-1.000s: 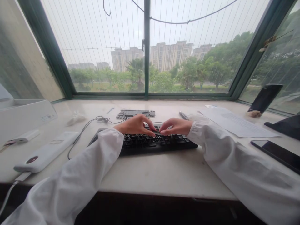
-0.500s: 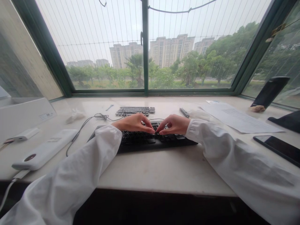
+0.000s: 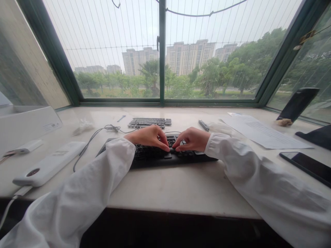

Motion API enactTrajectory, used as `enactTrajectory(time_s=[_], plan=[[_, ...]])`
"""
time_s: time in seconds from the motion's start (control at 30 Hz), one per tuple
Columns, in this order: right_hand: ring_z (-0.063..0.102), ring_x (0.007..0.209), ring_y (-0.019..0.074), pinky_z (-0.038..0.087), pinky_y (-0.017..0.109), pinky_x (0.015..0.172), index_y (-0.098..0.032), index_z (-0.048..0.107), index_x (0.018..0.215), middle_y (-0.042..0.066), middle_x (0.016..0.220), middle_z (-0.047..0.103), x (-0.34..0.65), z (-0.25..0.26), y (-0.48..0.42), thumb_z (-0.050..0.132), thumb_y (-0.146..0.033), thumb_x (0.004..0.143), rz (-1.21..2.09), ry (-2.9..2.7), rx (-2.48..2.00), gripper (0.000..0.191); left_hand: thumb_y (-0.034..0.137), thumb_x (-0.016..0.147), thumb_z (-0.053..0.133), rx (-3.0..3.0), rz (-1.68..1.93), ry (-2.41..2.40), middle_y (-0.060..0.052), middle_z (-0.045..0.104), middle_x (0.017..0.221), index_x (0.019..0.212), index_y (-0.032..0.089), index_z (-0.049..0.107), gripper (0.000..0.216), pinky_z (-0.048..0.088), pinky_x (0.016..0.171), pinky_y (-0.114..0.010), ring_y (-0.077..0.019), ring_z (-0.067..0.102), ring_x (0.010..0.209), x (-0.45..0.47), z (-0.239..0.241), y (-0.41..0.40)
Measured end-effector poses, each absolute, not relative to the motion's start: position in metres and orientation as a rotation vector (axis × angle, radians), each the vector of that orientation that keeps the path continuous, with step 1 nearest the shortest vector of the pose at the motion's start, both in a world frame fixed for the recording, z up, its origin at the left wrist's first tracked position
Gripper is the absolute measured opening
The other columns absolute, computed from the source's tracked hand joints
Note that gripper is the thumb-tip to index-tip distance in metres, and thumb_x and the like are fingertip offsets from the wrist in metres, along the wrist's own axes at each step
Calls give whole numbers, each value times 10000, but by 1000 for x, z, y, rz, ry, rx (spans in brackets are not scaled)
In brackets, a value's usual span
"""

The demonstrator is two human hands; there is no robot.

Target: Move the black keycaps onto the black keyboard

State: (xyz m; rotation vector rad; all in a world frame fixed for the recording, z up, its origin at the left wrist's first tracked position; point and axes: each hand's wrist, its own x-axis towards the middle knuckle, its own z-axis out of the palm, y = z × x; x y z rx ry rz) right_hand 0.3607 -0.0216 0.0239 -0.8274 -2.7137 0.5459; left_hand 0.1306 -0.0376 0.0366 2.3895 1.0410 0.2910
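A black keyboard [image 3: 152, 156] lies on the pale stone sill in front of me. Both my hands rest on its middle, in white sleeves. My left hand [image 3: 148, 136] is curled, thumb and fingers pinched together and pointing right. My right hand [image 3: 192, 138] mirrors it and points left. The fingertips of both meet over the front rows of keys, closed on a small dark keycap that I can barely make out against the keys.
A flat group of dark keys [image 3: 150, 122] and a tangled cable [image 3: 111, 129] lie behind the keyboard. To the left are a white power bank [image 3: 49, 163] and a white box [image 3: 26, 125]. To the right are papers [image 3: 261, 132], a pen [image 3: 203, 125] and a phone [image 3: 307, 165].
My fingertips have come closer together and lower onto the keys. The long dark piece seen between them a second ago no longer shows clearly. The view shifted slightly.
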Motion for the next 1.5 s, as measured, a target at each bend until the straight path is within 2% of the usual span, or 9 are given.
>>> enactTrajectory(time_s=[0.53, 0.93, 1.1, 1.5], plan=[[537, 610, 105, 390, 217, 589, -225, 776, 899, 9, 789, 721, 356, 24, -24, 702, -345, 708, 439, -2746, -854, 238, 576, 612, 721, 2345, 236, 1141, 11, 673, 653, 767, 196, 760, 413, 308, 548, -234, -89, 495, 579, 134, 35, -37], [642, 719, 144, 449, 225, 648, -227, 778, 847, 7, 793, 743, 350, 22, -29, 745, -253, 668, 527, -2654, -1049, 183, 556, 609, 733, 2352, 215, 1180, 6, 678, 645, 745, 206, 759, 376, 304, 546, -238, -87, 493, 559, 138, 39, -41], [631, 683, 139, 451, 230, 640, -237, 779, 844, 2, 767, 738, 349, 22, -29, 755, -255, 658, 479, -2660, -1073, 189, 554, 612, 729, 2343, 203, 1199, 6, 694, 677, 757, 207, 758, 377, 323, 562, -229, -97, 528, 601, 137, 38, -41], [622, 652, 133, 450, 230, 629, -253, 782, 823, -10, 744, 735, 348, 25, -35, 772, -249, 632, 455, -2628, -1141, 191, 544, 599, 742, 2369, 244, 1153, 9, 685, 641, 743, 204, 760, 370, 313, 541, -227, -87, 504, 567, 136, 36, -41]])
